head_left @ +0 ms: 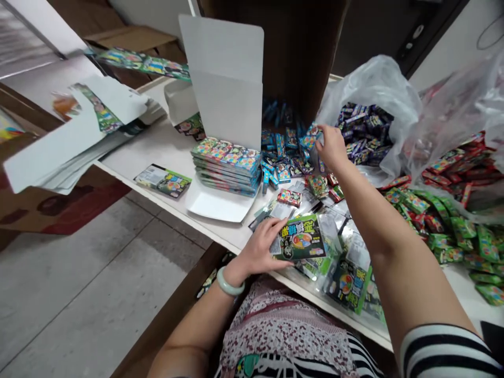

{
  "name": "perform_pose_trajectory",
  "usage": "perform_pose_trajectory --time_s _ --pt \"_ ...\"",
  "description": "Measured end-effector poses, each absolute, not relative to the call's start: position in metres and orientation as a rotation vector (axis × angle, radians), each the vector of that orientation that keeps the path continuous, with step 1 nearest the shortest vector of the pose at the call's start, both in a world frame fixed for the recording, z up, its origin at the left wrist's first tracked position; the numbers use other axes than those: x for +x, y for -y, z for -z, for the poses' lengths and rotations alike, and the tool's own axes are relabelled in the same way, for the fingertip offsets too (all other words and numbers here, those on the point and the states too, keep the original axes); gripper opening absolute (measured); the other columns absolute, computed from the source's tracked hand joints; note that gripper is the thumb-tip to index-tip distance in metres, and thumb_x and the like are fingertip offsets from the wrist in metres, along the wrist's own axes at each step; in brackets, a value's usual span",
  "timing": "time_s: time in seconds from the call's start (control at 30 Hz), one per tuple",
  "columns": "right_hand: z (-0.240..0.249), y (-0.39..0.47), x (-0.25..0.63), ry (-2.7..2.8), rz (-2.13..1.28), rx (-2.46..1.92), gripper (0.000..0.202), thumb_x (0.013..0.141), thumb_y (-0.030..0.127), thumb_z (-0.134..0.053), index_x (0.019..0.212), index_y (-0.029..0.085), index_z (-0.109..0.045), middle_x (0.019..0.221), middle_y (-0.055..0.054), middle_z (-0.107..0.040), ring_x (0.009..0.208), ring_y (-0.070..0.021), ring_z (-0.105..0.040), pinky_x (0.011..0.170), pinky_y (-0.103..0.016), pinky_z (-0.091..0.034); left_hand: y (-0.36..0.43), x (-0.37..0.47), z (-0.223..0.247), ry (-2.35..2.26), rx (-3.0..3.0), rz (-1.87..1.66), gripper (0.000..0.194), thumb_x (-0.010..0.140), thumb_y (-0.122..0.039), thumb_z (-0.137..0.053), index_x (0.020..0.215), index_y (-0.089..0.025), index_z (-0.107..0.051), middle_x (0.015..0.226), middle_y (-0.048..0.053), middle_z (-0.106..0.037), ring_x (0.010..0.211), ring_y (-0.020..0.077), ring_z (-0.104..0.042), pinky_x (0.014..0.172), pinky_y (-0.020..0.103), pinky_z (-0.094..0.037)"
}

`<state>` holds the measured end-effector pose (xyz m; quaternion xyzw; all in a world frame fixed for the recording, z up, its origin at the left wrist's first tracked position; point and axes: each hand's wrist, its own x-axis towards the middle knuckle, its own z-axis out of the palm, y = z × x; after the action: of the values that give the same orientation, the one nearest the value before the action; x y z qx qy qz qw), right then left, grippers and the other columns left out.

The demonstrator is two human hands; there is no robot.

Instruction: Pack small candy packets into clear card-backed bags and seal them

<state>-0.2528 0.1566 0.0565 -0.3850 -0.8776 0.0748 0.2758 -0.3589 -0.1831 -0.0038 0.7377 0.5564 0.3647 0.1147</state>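
Note:
My left hand [260, 245], a pale bangle on its wrist, grips a black and green printed candy pouch [302, 239] at the table's near edge. Over the pile of small blue candy packs [281, 149], my right hand [331, 146] is closed in a pinch on a blue candy pack [311, 139]. A red candy pack [290, 197] lies just beyond the pouch. More flat printed pouches [346, 283] lie overlapping to the right of my left hand. Left of the blue pile, a stack of filled packs [226, 165] sits in an open white display box [222, 84].
Clear plastic bags hold purple packs [366, 131] and red packs [452, 168] at the right, with green packs [457, 226] heaped in front. A large cardboard box [299, 47] stands behind. Flattened white cartons [79, 142] project over the table's left side; a single pouch [163, 180] lies nearby.

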Motion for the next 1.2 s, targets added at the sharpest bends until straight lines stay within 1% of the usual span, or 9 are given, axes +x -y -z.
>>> perform_pose_trajectory --time_s 0.1,0.2,0.33,0.47,0.53,0.77,0.93,1.07,1.2 --pt "-0.067 -0.182 -0.28 2.421 -0.046 -1.261 0.064 0.084 0.03 -0.072 0.139 0.009 -0.047 0.133 -0.025 -0.058 0.128 -0.0418 -0.047 0.105 -0.061 -0.036 0.183 -0.367 0.006 -1.665 2.148 -1.087 0.11 0.072 -0.065 -0.076 0.158 -0.026 -0.019 0.131 0.016 -0.05 0.119 0.0341 -0.056 0.1 0.055 -0.053" --pt "-0.062 -0.191 -0.282 2.383 -0.105 -1.369 0.058 0.077 0.032 -0.079 0.125 0.01 -0.057 0.122 -0.023 -0.063 0.12 -0.0392 -0.053 0.103 -0.06 -0.037 0.182 -0.376 0.008 -1.687 2.149 -1.104 0.109 0.072 -0.066 -0.075 0.158 -0.027 -0.019 0.131 0.016 -0.051 0.119 0.0342 -0.057 0.098 0.055 -0.054" --pt "-0.05 -0.179 -0.253 2.07 -0.638 -1.204 0.025 0.075 0.033 -0.075 0.091 0.016 -0.064 0.091 -0.008 -0.067 0.088 -0.0247 -0.062 0.085 -0.043 -0.051 0.183 -0.383 0.013 -1.701 2.123 -1.133 0.108 0.073 -0.065 -0.075 0.158 -0.028 -0.021 0.131 0.015 -0.052 0.12 0.0347 -0.056 0.099 0.057 -0.053" --pt "-0.043 -0.124 -0.191 1.846 -1.201 -1.005 0.034 0.074 0.051 -0.069 0.086 0.02 -0.064 0.078 -0.002 -0.063 0.066 -0.0171 -0.057 0.06 -0.031 -0.049 0.188 -0.384 0.016 -1.71 2.099 -1.146 0.105 0.073 -0.064 -0.075 0.157 -0.029 -0.024 0.131 0.014 -0.052 0.12 0.0341 -0.056 0.102 0.057 -0.052" --pt "-0.04 -0.083 -0.151 1.876 -1.136 -0.96 0.033 0.077 0.053 -0.067 0.09 0.022 -0.065 0.082 -0.003 -0.065 0.069 -0.0184 -0.059 0.06 -0.032 -0.05 0.19 -0.383 0.016 -1.72 2.104 -1.138 0.104 0.073 -0.065 -0.075 0.157 -0.029 -0.026 0.131 0.014 -0.051 0.121 0.034 -0.056 0.103 0.057 -0.051" --pt "-0.018 0.042 -0.035 2.649 -0.155 -0.973 0.013 0.09 0.027 -0.061 0.097 0.02 -0.069 0.099 -0.014 -0.069 0.091 -0.029 -0.062 0.081 -0.044 -0.05 0.187 -0.363 0.024 -1.64 2.188 -0.963 0.102 0.073 -0.064 -0.075 0.156 -0.026 -0.029 0.129 0.014 -0.051 0.121 0.0333 -0.054 0.105 0.055 -0.05" --pt "-0.009 0.049 -0.004 2.673 -0.332 -1.051 0.034 0.091 0.041 -0.065 0.117 0.02 -0.066 0.123 -0.016 -0.066 0.115 -0.034 -0.059 0.096 -0.052 -0.047 0.179 -0.341 0.031 -1.588 2.229 -0.804 0.104 0.072 -0.068 -0.074 0.155 -0.024 -0.031 0.134 0.016 -0.05 0.125 0.0359 -0.051 0.107 0.057 -0.045" --pt "-0.004 0.029 -0.003 2.74 -0.427 -1.18 0.082 0.069 0.049 -0.084 0.14 0.021 -0.053 0.148 -0.02 -0.05 0.138 -0.0443 -0.04 0.109 -0.065 -0.034 0.177 -0.333 0.031 -1.541 2.255 -0.762 0.102 0.073 -0.069 -0.073 0.154 -0.022 -0.033 0.134 0.017 -0.051 0.124 0.036 -0.052 0.107 0.057 -0.045" --pt "-0.01 0.031 -0.006 2.652 -0.538 -1.062 0.07 0.073 0.041 -0.08 0.136 0.022 -0.057 0.137 -0.017 -0.057 0.128 -0.0383 -0.051 0.107 -0.059 -0.04 0.179 -0.334 0.03 -1.553 2.264 -0.74 0.101 0.071 -0.068 -0.074 0.152 -0.02 -0.036 0.133 0.018 -0.052 0.123 0.0361 -0.052 0.105 0.057 -0.045"
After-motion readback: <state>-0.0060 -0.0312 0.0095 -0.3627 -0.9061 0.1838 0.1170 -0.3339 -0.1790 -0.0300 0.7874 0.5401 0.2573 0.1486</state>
